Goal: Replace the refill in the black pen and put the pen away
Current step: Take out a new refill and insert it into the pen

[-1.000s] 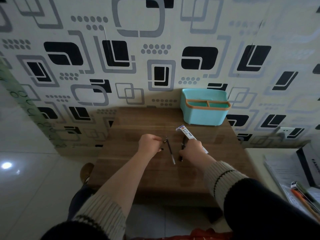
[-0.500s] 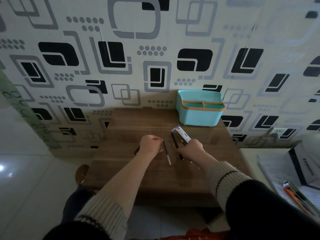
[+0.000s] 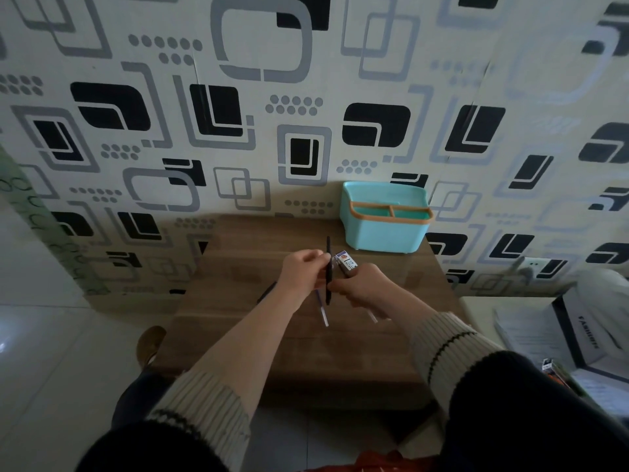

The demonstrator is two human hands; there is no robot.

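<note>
Both hands meet over the middle of the counter [image 3: 238, 335]. The left hand [image 3: 303, 272] pinches the black pen [image 3: 328, 267], which stands nearly upright, while the right hand [image 3: 362, 284] grips its lower end from the other side. A pale refill [image 3: 321, 310] lies on the wood just beneath them, and a small refill packet [image 3: 345, 262] sits just behind the right hand. A teal organizer [image 3: 384, 233] stands at the far right corner, against the wall.
</note>
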